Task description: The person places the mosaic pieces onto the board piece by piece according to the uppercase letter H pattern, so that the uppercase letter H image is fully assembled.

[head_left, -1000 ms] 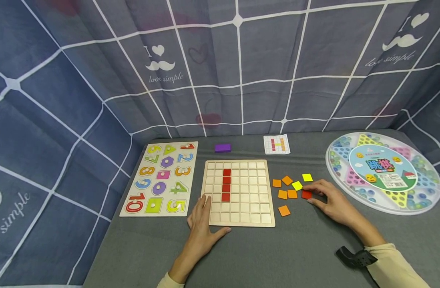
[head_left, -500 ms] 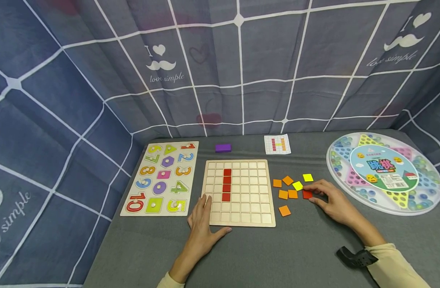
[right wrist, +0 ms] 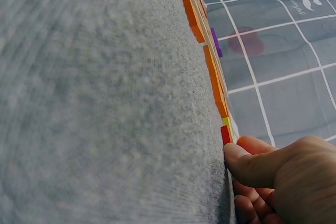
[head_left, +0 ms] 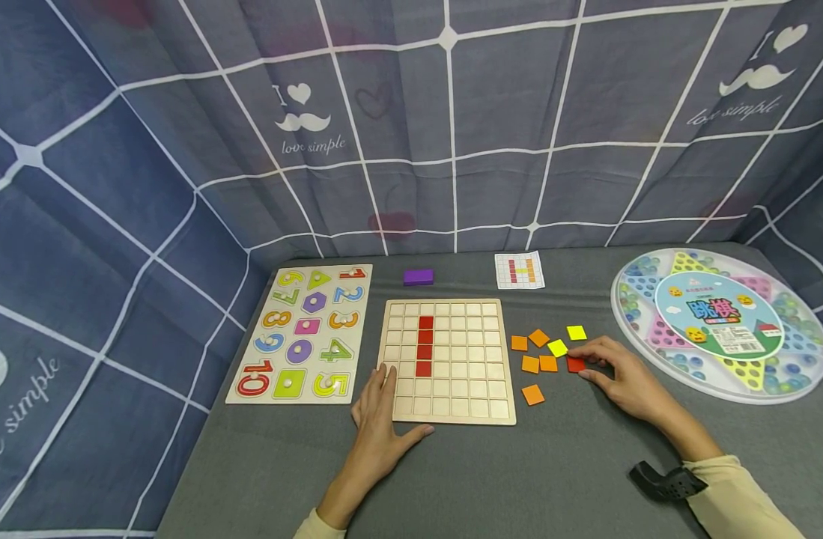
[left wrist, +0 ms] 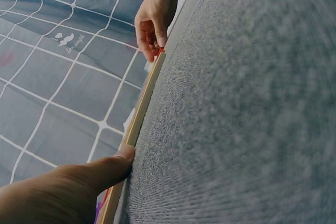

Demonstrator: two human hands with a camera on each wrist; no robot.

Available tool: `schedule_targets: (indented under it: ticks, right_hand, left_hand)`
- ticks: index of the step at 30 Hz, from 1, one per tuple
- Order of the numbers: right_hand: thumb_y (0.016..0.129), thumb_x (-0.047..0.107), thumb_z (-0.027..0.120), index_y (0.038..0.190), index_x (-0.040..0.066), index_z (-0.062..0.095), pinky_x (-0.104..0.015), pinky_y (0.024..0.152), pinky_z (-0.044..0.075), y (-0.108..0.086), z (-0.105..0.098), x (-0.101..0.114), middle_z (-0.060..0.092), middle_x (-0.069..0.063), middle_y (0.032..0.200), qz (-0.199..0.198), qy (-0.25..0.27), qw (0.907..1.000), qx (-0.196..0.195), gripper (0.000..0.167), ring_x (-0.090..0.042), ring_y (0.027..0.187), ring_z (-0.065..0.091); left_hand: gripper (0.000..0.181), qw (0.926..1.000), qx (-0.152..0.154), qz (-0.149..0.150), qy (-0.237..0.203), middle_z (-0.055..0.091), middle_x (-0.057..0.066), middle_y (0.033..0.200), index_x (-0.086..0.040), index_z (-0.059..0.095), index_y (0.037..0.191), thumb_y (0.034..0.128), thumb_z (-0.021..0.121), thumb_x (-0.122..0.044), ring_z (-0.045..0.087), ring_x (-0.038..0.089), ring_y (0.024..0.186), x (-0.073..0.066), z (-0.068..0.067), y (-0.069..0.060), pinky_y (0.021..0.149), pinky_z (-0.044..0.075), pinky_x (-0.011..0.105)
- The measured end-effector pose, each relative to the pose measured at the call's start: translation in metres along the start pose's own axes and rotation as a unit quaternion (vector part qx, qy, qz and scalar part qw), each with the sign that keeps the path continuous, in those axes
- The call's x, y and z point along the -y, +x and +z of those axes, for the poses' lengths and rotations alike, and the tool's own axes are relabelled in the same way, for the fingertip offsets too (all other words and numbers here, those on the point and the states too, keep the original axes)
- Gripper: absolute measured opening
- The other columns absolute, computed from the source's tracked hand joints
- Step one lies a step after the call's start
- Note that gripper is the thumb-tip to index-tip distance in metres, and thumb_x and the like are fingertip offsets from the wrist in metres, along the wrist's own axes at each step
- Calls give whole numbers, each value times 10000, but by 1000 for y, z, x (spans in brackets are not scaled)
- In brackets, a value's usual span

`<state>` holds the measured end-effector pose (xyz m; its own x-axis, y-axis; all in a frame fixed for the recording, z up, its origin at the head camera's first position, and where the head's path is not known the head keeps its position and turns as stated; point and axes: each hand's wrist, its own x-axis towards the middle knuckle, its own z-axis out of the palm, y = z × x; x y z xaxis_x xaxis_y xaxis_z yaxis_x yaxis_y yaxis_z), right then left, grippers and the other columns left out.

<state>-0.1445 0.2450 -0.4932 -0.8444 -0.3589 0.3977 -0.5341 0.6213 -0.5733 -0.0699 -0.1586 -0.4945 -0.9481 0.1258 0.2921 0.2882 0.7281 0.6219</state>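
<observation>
next to nothing has moved since the earlier frames: both hands and every tile keep their places, with only a slight shift of the head view.

the right hand point(head_left: 616, 372) pinches a loose red tile point(head_left: 576, 364) between thumb and index finger, the tile lying flat on the table point(head_left: 492, 479) at the fingertips. it is well apart from the left hand point(head_left: 377, 430), with the wooden grid board point(head_left: 460, 389) between them. the left hand grips nothing; its fingers lie extended over the board's left edge near the lower corner, and the thumb touches the near edge.

four red tiles point(head_left: 424, 351) stand in one column on the board. just left of the pinched tile are five orange tiles point(head_left: 548, 364); a yellow tile point(head_left: 557, 348) is close by the index fingertip, another farther back. a number puzzle point(head_left: 266, 400) lies left of the board, a round game point(head_left: 717, 318) beyond the right hand.
</observation>
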Motion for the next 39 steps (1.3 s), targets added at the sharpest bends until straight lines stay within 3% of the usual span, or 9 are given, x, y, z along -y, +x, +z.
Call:
schedule_targets:
  ticks: [30,39]
  right_hand:
    - [748,-73,781,1098,103,709,-141,725,383,2,4,4,649,-12,1018,-3,-45,9999,-103,398,-44,838,513]
    - [763,-40,783,1109,127,709,-139,746,380,4,6,6,642,16,1033,121,-184,9998,-18,392,-36,859,519]
  left_hand:
    - [1092,10000,34,2,-54,267,279,1550,43,310,1498,659,908,-319,209,471,1437,1,0,0,998,144,587]
    - [1028,10000,63,-72,-18,251,275,1559,41,304,1502,725,865,-330,203,457,1438,-1,-1,0,993,153,564]
